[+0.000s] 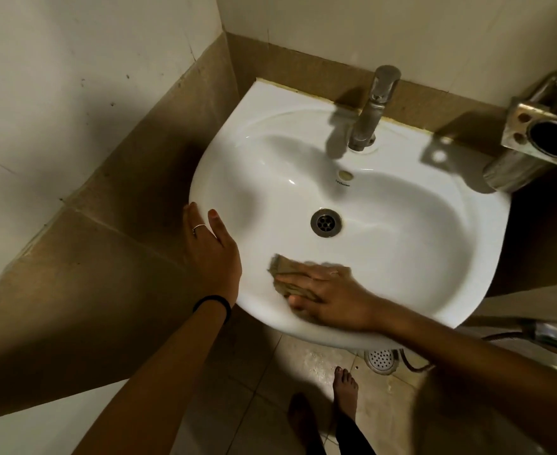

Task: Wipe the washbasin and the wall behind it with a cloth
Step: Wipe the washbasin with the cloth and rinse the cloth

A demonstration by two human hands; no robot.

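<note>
— Washbasin (402, 231) first, by the look of it. Which step is she, or he, on?

— The basin itself, near its front rim. The right hand (331, 295) lies flat, fingers spread, pressing a brownish cloth (285, 274) against the inside slope of the bowl, at the front edge and a little toward the left corner. That grip is not clamped on anything: the palm and fingers simply pin the cloth to the porcelain.

— And the other hand?

— The left hand (213, 247) rests on the basin's left edge, fingers apart and draped over the rim, holding nothing. I judge it to be a brace.

— How far along?

— Hard to say. The bowl looks glossy all over, so I cannot tell wiped from unwiped. The wall (320, 24) behind the basin has no hand near it, so I take that part as not yet begun.

— What does the next move need?

— Probably carrying the cloth around the bowl toward the drain (325, 222) and up the back, working round the base of the tap (372, 110). After that comes the tan tile band along the basin's rear edge. The metal holder (546, 133) at the right rear corner overhangs the rim, and the cloth would have to go around it.
</note>
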